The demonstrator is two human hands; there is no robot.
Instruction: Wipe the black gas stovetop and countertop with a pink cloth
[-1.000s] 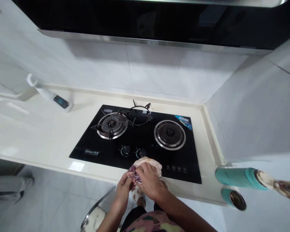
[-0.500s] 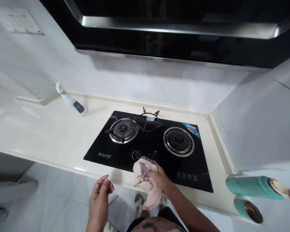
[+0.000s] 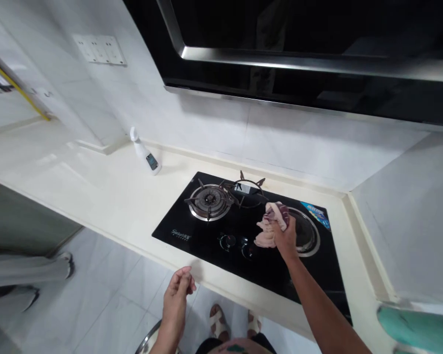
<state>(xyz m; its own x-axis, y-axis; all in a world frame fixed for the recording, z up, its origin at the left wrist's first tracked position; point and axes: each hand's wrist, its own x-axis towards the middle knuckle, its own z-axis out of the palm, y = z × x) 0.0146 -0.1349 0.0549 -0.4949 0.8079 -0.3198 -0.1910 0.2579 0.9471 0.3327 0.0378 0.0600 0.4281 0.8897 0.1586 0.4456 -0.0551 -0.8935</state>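
A crumpled pink and purple cloth point(image 3: 268, 231) is bunched in my right hand point(image 3: 286, 238), over the black glass gas stove point(image 3: 206, 243). The hand and cloth are beside the right burner point(image 3: 306, 231) and cover its left part. That burner has no pan support on it. The left burner point(image 3: 209, 197) carries a dark metal pan support, and a second pan support point(image 3: 245, 204) sits at the back middle. Two control knobs point(image 3: 228, 241) show in front. In front of the counter's edge, my left hand point(image 3: 177, 290) is loosely closed, with nothing visible in it.
On the white counter point(image 3: 107, 196) a white spray bottle point(image 3: 146, 152) stands left of the stove. A green-blue container point(image 3: 415, 324) is at the lower right. The range hood point(image 3: 299, 64) overhangs the back. Another person's legs point(image 3: 29, 265) are at lower left.
My right hand has carried the cloth from the stove's front edge up and right to the right burner. The view has shifted; my left hand stays loosely closed near the counter's edge.
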